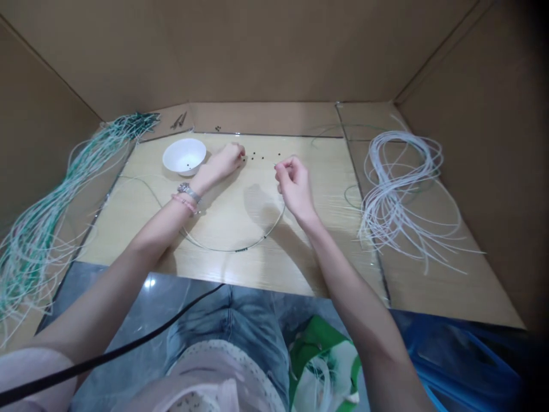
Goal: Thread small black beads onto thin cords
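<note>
My right hand point(295, 186) is closed in a pinch on the end of a thin pale cord point(206, 248). The cord curves down over the table and passes under my left forearm. Several small black beads point(241, 249) sit together on its lower bend, and one more is farther up toward my right hand. My left hand point(229, 157) rests on the tabletop with its fingers bunched; whatever is between the fingertips is hidden. Beside those fingertips lie several loose black beads point(263, 158). A white bowl point(174, 157) with a few beads inside stands left of my left hand.
Green and white cords point(51, 212) lie bundled along the left side, near small metal tools point(179, 120). More dark beads point(218, 129) lie on the back strip. A looped white cord bundle point(398, 189) lies on the right. Cardboard walls point(274, 51) enclose the table. A dark cable point(150, 337) crosses below.
</note>
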Tool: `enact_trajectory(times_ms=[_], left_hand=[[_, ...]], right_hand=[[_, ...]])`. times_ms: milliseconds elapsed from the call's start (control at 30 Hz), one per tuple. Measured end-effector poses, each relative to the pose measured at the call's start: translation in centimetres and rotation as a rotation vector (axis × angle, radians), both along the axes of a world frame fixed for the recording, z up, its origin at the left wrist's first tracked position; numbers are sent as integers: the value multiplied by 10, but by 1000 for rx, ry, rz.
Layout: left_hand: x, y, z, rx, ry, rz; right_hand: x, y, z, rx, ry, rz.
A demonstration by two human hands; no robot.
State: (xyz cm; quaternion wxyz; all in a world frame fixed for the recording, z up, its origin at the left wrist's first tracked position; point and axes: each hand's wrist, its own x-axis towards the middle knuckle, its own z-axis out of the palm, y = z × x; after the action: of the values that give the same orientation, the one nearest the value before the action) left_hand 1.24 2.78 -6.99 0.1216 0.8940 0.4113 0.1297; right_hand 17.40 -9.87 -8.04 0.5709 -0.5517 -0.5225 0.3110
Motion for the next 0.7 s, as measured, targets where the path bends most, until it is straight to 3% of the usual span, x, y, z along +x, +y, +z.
enact_trajectory(times_ms=[100, 433, 567, 700], left_hand=[[4, 7, -11, 11, 8, -3], [13, 11, -9, 13, -29, -72], [12, -4, 1, 7, -97, -87], [0, -40, 9, -153, -371, -135]], right_hand=[[-2, -1, -1, 12, 15, -1], [-2, -11, 1, 5, 23, 1], [-2, -16, -1, -1, 31, 29], [-6, -23, -9, -3, 37, 72]])
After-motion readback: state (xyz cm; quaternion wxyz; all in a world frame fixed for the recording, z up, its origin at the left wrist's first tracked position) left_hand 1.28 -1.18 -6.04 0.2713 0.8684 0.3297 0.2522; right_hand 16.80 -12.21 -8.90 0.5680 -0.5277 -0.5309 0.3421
